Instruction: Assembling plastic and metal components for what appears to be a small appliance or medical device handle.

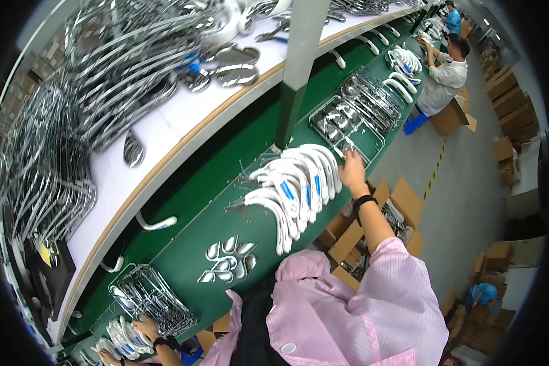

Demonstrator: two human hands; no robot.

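Note:
My right hand (352, 171) reaches forward, a dark band on its wrist, to the near end of a wire rack (367, 161). Its fingers are closed at a small shiny chrome piece (348, 146) with a rounded face. Inside the rack lie more chrome pieces (338, 119), some with rounded, spoon-like faces. Beside my hand, on the green bench, is a row of curved white handle-like parts (299, 183), several with blue strips and thin wires at one end. My left hand is out of view.
Loose chrome cups (227, 261) lie on the green bench (195, 244). An upper shelf (171, 116) holds heaped chrome rods (134, 67), beside a post (296, 79). At lower left a co-worker's hands (145, 327) touch white parts. Open cartons (348, 241) stand below; another person (448, 76) sits farther along.

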